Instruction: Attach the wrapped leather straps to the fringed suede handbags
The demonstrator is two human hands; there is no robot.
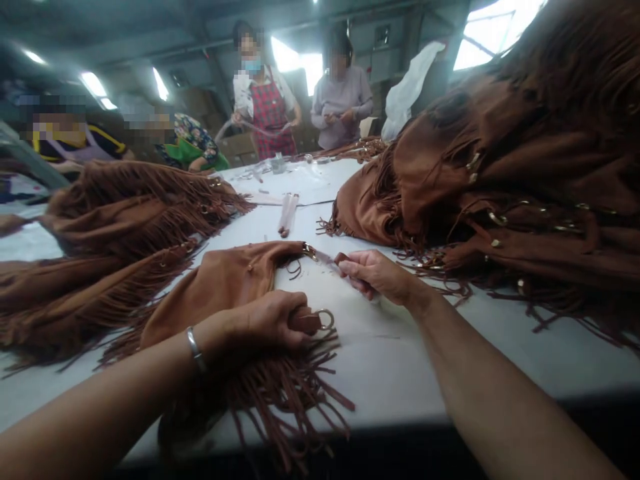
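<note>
A brown suede-like fringed bag (215, 283) lies on the white table in front of me, its fringe (295, 387) spilling toward the near edge. My left hand (277, 320) is closed round one strap end (304, 321) of the bag, from which a gold ring (326, 320) sticks out. Gold hardware (309, 251) sits at the bag's other strap end. Just right of that, my right hand (373, 272) pinches a brown strap piece (341, 259) with clear plastic wrap around it. How that piece joins the hardware is too blurred to tell.
Fringed brown bags are piled at left (120, 207) and higher at right (450, 167). A plastic-wrapped strap (287, 215) lies beyond my bag. Across the table, a person in a checked apron (270, 110) and another in a pale top (343, 107) stand; two more people are at left.
</note>
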